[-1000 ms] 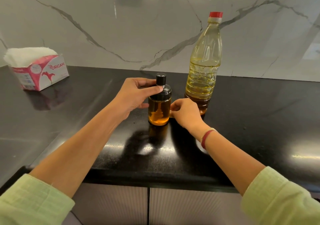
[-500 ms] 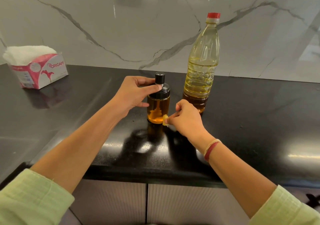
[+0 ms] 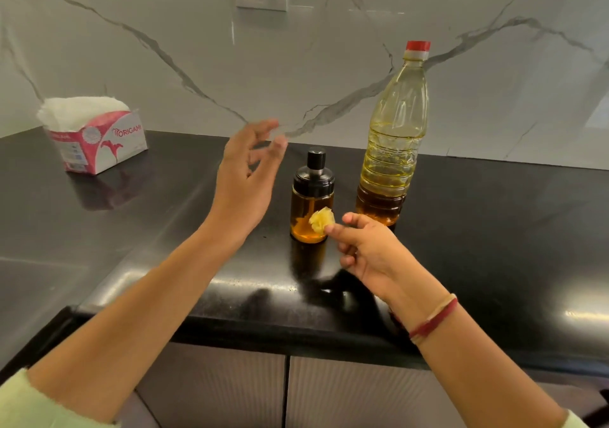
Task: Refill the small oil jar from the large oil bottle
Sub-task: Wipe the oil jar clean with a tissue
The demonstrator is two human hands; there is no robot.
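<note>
Head view: the small oil jar (image 3: 312, 197) stands upright and capped mid-depth on the counter (image 3: 494, 229), just left of the large oil bottle (image 3: 393, 137), right of the empty, loosely spread left grip (image 3: 245, 177), while the right grip (image 3: 369, 249) pinches a yellowish wad (image 3: 321, 220) before it.

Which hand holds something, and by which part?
The right hand pinches a small crumpled yellowish wad at its lower edge; the left hand holds nothing.
</note>
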